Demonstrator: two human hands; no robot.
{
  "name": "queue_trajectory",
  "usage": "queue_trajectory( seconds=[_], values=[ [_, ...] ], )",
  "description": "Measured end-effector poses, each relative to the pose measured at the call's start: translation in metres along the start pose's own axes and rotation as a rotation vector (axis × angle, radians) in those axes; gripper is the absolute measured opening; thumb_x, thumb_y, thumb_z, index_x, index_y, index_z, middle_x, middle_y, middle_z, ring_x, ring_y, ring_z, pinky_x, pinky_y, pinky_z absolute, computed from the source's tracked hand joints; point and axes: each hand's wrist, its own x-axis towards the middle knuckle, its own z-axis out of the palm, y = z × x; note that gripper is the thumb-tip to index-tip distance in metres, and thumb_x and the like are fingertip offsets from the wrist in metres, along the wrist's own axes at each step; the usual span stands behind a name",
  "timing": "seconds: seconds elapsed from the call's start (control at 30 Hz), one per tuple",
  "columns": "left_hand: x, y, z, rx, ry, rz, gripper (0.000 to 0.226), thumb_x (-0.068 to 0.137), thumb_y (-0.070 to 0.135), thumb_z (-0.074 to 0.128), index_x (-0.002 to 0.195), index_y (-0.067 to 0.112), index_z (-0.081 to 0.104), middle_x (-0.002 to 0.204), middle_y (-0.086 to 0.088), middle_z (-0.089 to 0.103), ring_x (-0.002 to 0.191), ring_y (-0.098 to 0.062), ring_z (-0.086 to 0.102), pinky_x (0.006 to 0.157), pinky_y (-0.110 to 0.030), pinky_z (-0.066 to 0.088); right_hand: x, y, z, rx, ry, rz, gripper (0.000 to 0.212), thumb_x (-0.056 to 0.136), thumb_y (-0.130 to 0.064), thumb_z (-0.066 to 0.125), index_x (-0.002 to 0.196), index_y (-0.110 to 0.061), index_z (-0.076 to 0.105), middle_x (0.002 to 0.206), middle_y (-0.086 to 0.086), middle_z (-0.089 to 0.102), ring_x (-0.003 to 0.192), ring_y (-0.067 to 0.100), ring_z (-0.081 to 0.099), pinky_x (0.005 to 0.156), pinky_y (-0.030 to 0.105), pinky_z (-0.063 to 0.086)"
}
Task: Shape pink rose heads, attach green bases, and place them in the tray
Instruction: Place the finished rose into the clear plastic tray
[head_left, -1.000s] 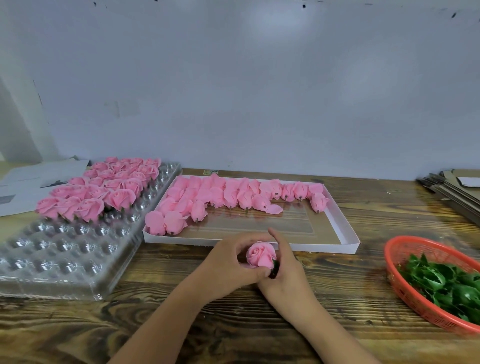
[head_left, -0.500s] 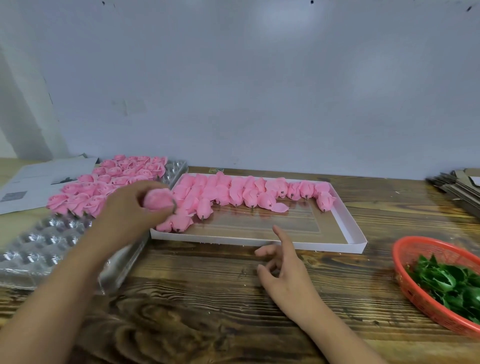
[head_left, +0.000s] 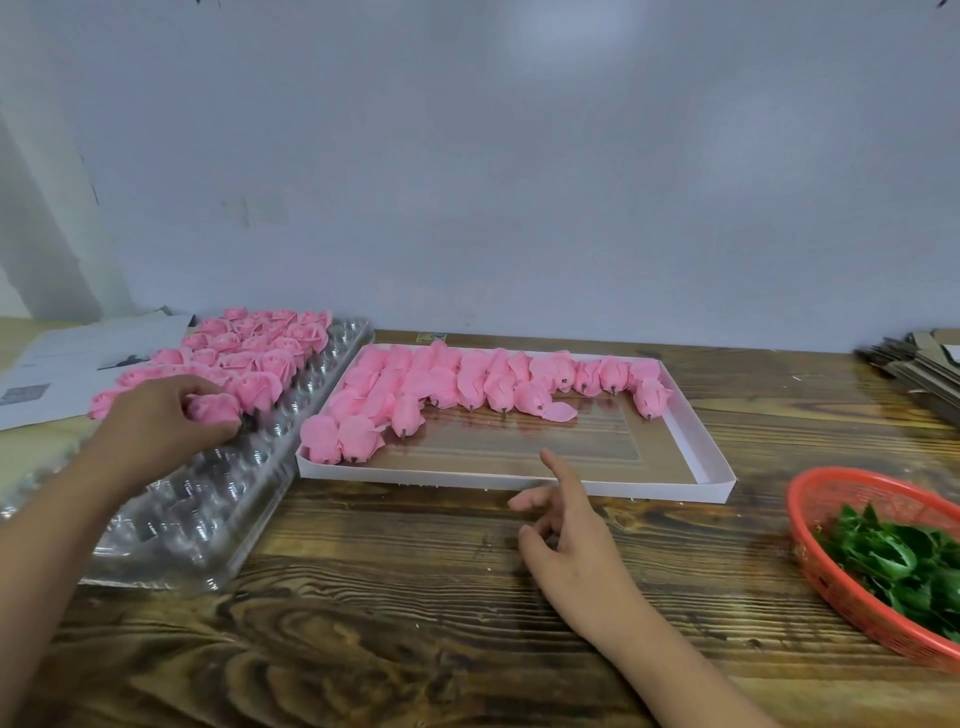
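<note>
Since half a second ago your left hand (head_left: 161, 415) has dropped to the clear tray (head_left: 218, 499) at 10 o'clock, fingers pinching a rose head (head_left: 215, 408) over the next free cup beside the filled rows. Your right hand (head_left: 566, 535) rests on the bench (head_left: 415, 597), fingers loose, holding nothing.

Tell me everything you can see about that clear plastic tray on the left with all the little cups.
The clear plastic tray is glossy, see-through and moulded into rows of small round cups. It lies flat on the wooden table, beside the white box. Finished pink roses fill its far cups; the near cups are empty. The left hand is setting one rose into a cup at the roses' edge.
</note>
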Motion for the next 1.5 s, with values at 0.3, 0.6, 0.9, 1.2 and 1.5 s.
queue_trajectory(
  seconds=[0.3, 0.6, 0.9, 1.2, 1.5],
  values=[
    [0.019, 0.012, 0.007, 0.12, -0.089, 0.036, 0.037, 0.072, 0.007, 0.083, 0.108, 0.012, 0.075, 0.095, -0.007, 0.067, 0.083, -0.022, 0.06, 0.073, -0.033, 0.044, 0.0, -0.001, 0.0, -0.006, -0.001, 0.006, 0.075, 0.094, -0.011, 0.057, 0.146, -0.049, 0.018, 0.11, -0.031, 0.054, 0.087, 0.006, 0.059, 0.075, 0.012, 0.047],
    [0.024, 0.018, 0.006, 0.213, -0.17, 0.006, 0.048, 0.077, 0.01, 0.078, 0.124, 0.011, 0.067, 0.099, -0.005, 0.062, 0.086, -0.025, 0.06, 0.075, -0.032, 0.044, 0.001, -0.003, 0.0, 0.004, -0.005, 0.014, 0.072, 0.094, -0.011, 0.056, 0.143, -0.051, 0.021, 0.11, -0.03, 0.055, 0.086, 0.006, 0.059, 0.073, 0.015, 0.048],
    [0.032, 0.008, 0.005, 0.27, -0.085, 0.075, 0.045, 0.071, 0.002, 0.077, 0.115, 0.008, 0.073, 0.097, -0.012, 0.071, 0.079, -0.024, 0.058, 0.068, -0.03, 0.041, 0.0, -0.006, -0.001, 0.002, -0.009, 0.019, 0.069, 0.095, -0.01, 0.056, 0.141, -0.049, 0.023, 0.107, -0.031, 0.055, 0.091, 0.003, 0.058, 0.078, 0.01, 0.046],
    [0.04, 0.007, 0.005, 0.268, -0.156, 0.032, 0.051, 0.066, 0.0, 0.084, 0.116, 0.008, 0.072, 0.097, -0.013, 0.072, 0.071, -0.021, 0.06, 0.059, -0.026, 0.041, -0.001, -0.009, -0.002, 0.014, -0.013, 0.031, 0.068, 0.095, -0.009, 0.056, 0.14, -0.048, 0.024, 0.104, -0.032, 0.055, 0.092, 0.001, 0.058, 0.079, 0.008, 0.045],
    [0.037, 0.011, 0.004, 0.267, -0.163, 0.04, 0.051, 0.066, -0.001, 0.084, 0.115, 0.006, 0.073, 0.086, -0.007, 0.064, 0.067, -0.019, 0.058, 0.056, -0.023, 0.038, -0.002, -0.009, -0.002, -0.001, -0.008, 0.034, 0.067, 0.095, -0.01, 0.056, 0.142, -0.047, 0.026, 0.104, -0.03, 0.056, 0.091, -0.001, 0.058, 0.077, 0.008, 0.044]
  ],
)
